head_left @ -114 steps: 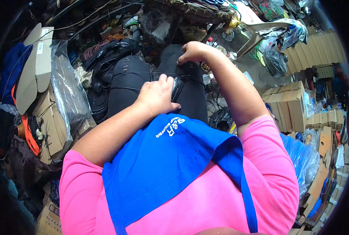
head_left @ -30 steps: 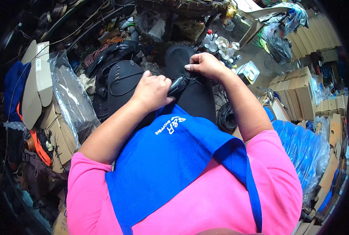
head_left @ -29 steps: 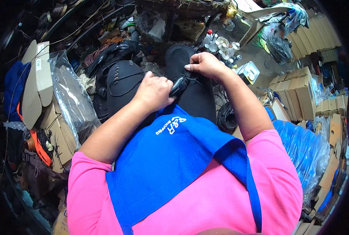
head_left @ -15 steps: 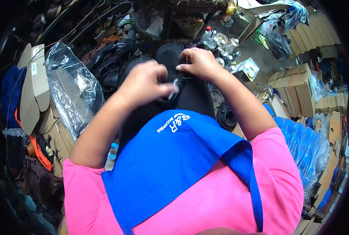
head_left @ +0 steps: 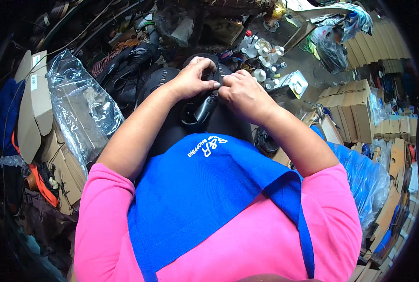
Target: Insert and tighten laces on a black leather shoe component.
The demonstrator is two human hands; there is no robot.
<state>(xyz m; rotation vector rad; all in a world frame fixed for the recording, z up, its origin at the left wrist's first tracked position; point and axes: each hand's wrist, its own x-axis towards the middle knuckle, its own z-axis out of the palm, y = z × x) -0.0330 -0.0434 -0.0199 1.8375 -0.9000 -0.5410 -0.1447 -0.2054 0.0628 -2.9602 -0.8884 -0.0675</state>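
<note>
My two hands meet over my dark-clad lap, working at a black, leather-like strapped piece (head_left: 203, 112) that may be part of a sandal. Its shiny strap curls in a loop below the fingers. My left hand (head_left: 190, 81) pinches its upper part, thumb pointing right. Close beside it, my right hand (head_left: 248, 94) has its fingers bent and pressed together on the same piece. Whatever lies right between the fingertips is too small and dark to make out. Light stitches show on black material near both hands. A blue apron (head_left: 204, 188) covers my front.
Clear plastic sheeting (head_left: 80, 108) and beige board (head_left: 33, 113) stand at the left. Several white bottles (head_left: 261, 58) sit on the floor beyond my right hand. Stacked cardboard boxes (head_left: 352, 105) and a blue plastic-wrapped bundle (head_left: 355, 174) are on the right.
My left hand has moved right and up to meet the right hand at the black piece. My right hand has shifted slightly down and right, fingers now curled tighter.
</note>
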